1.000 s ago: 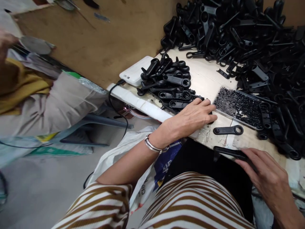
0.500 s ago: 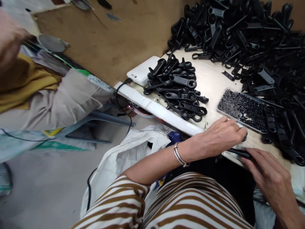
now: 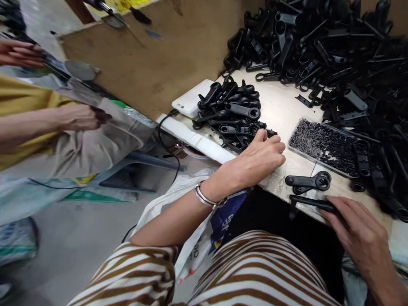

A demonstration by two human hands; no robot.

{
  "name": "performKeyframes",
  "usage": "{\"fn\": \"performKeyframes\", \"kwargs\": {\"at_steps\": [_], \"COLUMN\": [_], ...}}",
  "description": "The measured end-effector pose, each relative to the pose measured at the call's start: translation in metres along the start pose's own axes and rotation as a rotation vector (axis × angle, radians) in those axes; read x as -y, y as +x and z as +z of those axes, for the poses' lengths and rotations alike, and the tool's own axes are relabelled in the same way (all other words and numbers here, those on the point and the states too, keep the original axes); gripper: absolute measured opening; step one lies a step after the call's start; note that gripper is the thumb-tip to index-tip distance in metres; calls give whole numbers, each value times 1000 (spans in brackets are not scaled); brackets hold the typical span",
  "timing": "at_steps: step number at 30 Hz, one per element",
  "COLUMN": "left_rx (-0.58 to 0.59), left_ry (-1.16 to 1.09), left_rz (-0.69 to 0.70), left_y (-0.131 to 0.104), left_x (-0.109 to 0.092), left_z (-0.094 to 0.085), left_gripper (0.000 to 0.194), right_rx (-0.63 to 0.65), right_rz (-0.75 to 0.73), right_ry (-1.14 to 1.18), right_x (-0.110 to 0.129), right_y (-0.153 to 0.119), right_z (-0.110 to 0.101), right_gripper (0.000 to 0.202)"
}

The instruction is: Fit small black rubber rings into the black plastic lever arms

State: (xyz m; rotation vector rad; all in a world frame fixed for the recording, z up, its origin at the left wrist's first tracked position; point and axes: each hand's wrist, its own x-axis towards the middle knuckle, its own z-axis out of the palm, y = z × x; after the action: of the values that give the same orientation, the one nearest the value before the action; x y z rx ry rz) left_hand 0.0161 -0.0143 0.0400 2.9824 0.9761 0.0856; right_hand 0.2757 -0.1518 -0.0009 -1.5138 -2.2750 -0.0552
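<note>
On my far left, a white box (image 3: 191, 98) sits by the counter's (image 3: 277, 100) edge, probably so its cable can drop clear. The smaller heap of black arms (image 3: 242, 111) lies beside it, within easy reach of my left hand (image 3: 256, 163). Those fingers are curled in at the heap's near side; I can't tell whether they grip a piece. Two black arms (image 3: 302, 182) lie overlapping near the edge, handy to both hands. Just below them, my right fingers are clamped on one end of a black bar (image 3: 314, 202), its other end free, likely to leave that tip unobstructed. The shallow tray (image 3: 331, 166) seems to corral tiny loose bits, apart from the big black pile (image 3: 344, 63) behind.
</note>
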Motion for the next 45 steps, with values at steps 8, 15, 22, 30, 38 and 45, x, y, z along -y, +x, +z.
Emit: {"fn": "performKeyframes", "kwargs": {"at_steps": [8,15,22,30,38,45], "left_rx": [-105,-299,-14,37,14,61], "left_ry": [-3,-176,-321,-424,-348,-37], "left_rz": [84,-7,31,177,213,-47], "left_y": [5,48,34,36,25,-26], "left_x": [-4,-25,-55,-49,-27,19], "left_z": [9,-15,1,14,-9,-16], "left_gripper": [29,25,31,27,28,39], "right_rx": [12,22,-14,-115,-171,-125], "right_rz": [23,62,25,-4,35,13], "right_ry": [38,16,36,-131,-266,-153], "right_x": [4,6,1,7,21,15], "right_y": [1,2,-1,4,10,6], "right_z": [3,5,7,13,20,16], "right_gripper": [32,28,28,25,25,29]}}
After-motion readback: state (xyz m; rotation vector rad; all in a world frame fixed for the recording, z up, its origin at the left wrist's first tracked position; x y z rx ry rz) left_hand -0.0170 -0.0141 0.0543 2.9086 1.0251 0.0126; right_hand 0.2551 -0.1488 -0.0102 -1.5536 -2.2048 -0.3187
